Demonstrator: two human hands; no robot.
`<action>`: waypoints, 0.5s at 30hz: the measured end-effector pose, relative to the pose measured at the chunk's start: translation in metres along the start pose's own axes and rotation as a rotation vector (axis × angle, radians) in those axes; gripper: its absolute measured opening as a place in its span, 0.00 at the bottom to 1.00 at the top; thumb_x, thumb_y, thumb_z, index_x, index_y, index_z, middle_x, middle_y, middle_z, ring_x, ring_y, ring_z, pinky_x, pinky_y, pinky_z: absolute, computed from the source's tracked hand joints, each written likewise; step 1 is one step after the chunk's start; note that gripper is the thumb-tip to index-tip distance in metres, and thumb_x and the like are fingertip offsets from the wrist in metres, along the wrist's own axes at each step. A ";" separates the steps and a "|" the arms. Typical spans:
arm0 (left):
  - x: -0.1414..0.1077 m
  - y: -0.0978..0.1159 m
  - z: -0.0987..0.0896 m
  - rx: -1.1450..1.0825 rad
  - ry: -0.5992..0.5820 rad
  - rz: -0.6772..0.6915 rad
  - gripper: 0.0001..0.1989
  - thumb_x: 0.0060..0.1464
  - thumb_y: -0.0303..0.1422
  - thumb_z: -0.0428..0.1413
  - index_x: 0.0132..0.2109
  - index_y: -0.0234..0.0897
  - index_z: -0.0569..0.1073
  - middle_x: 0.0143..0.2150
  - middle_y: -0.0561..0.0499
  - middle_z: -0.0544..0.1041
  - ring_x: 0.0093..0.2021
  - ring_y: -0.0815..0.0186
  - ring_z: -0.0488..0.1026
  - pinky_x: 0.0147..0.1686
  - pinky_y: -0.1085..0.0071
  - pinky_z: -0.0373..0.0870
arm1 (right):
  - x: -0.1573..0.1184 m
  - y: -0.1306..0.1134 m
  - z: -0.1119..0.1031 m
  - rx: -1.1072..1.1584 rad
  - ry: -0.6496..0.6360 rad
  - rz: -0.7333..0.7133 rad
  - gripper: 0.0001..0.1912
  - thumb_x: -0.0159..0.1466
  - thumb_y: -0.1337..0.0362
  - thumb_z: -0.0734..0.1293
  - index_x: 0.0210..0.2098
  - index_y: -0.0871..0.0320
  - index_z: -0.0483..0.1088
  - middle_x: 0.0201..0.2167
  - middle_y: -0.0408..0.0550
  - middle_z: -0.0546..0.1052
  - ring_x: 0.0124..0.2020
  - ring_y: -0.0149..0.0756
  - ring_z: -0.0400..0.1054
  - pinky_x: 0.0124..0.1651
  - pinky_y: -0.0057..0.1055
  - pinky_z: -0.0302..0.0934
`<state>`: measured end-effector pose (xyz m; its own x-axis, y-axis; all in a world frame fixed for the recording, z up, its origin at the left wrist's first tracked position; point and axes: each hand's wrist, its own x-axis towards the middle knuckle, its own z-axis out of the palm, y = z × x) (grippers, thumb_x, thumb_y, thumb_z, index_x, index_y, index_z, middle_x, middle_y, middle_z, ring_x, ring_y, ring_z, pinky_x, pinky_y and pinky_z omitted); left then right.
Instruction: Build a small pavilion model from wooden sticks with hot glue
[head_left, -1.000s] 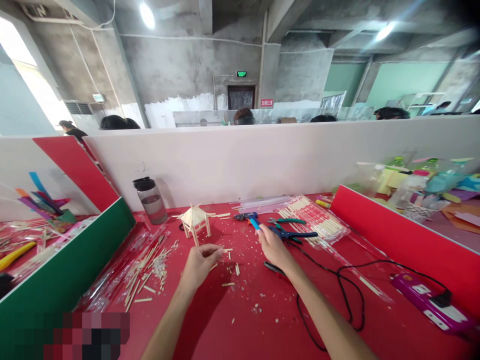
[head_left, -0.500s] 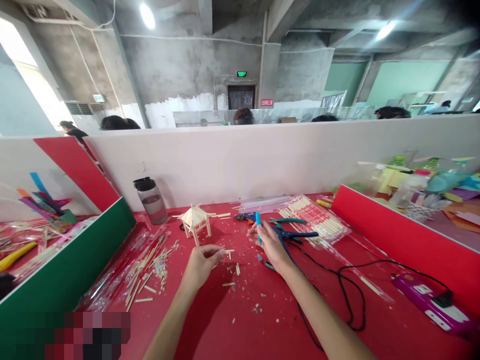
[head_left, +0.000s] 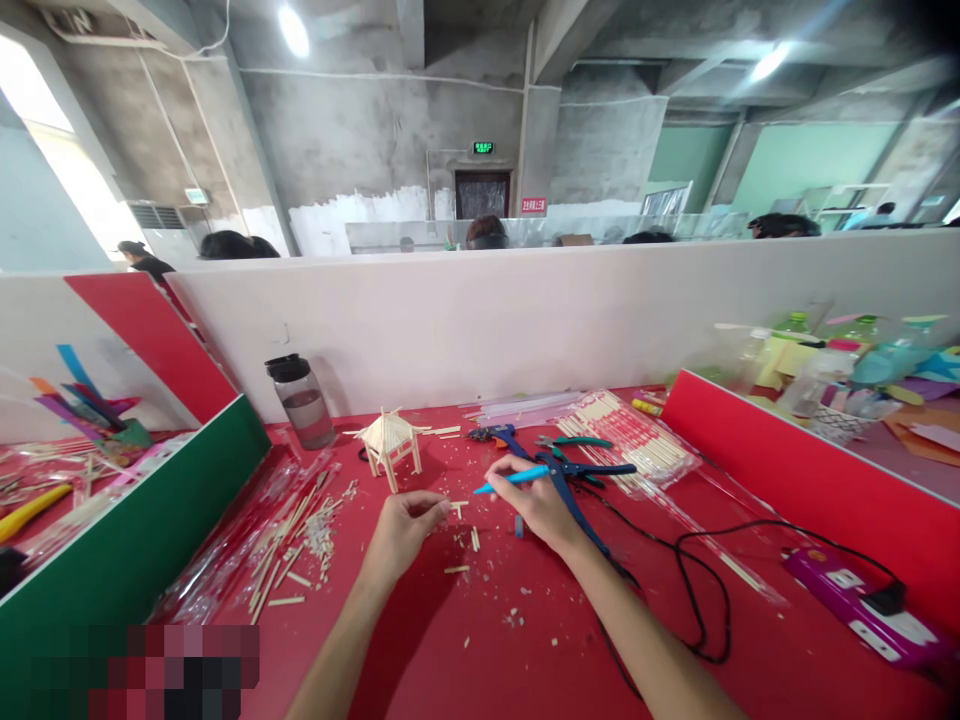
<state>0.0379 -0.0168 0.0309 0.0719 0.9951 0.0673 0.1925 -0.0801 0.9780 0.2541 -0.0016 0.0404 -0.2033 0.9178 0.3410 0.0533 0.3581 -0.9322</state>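
Note:
My right hand (head_left: 531, 495) holds a blue pen (head_left: 517, 478), its tip pointing left toward my other hand. The fingers of my left hand (head_left: 411, 525) are pinched together beside short wooden stick pieces (head_left: 475, 539); whatever they grip is too small to name. Just behind the left hand stands a small pavilion model of wooden sticks (head_left: 390, 440), upright on legs under a pointed roof. A blue glue gun (head_left: 496, 435) and pliers with green handles (head_left: 581, 441) lie behind my right hand, with a blue-handled tool (head_left: 600, 468) beside them.
On the left are a bottle (head_left: 301, 402), loose sticks (head_left: 289, 550) and a green divider (head_left: 150, 510). Bundled sticks (head_left: 637, 430), a black cable (head_left: 724, 600) and a purple power strip (head_left: 862, 605) lie right, near a red divider (head_left: 810, 460). Heads show beyond the white partition (head_left: 525, 320).
The blue pen in my right hand has turned from upright to nearly level, its tip now toward the left. My left hand has stayed in nearly the same place.

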 end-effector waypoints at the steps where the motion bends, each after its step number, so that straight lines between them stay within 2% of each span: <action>1: 0.000 -0.001 0.000 0.000 -0.003 0.002 0.21 0.44 0.49 0.64 0.31 0.31 0.81 0.25 0.47 0.77 0.25 0.67 0.69 0.26 0.72 0.62 | -0.002 -0.003 0.002 -0.037 -0.034 -0.014 0.11 0.64 0.54 0.66 0.34 0.55 0.72 0.29 0.43 0.76 0.33 0.36 0.71 0.39 0.30 0.62; 5: 0.002 -0.006 -0.001 0.014 -0.027 0.012 0.21 0.46 0.48 0.63 0.32 0.31 0.81 0.25 0.47 0.76 0.24 0.68 0.68 0.25 0.72 0.61 | -0.006 -0.006 0.007 -0.189 -0.108 -0.056 0.08 0.64 0.58 0.65 0.36 0.54 0.74 0.33 0.43 0.79 0.35 0.36 0.73 0.40 0.29 0.63; 15: 0.002 -0.005 -0.001 0.016 -0.028 0.005 0.19 0.47 0.46 0.63 0.32 0.30 0.81 0.25 0.47 0.76 0.25 0.68 0.67 0.26 0.72 0.61 | -0.010 0.001 0.014 -0.284 -0.116 -0.109 0.06 0.65 0.61 0.65 0.35 0.54 0.73 0.30 0.42 0.79 0.30 0.32 0.71 0.33 0.26 0.61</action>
<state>0.0360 -0.0146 0.0263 0.1007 0.9927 0.0669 0.2077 -0.0867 0.9744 0.2422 -0.0129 0.0339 -0.3317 0.8518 0.4055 0.2928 0.5016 -0.8141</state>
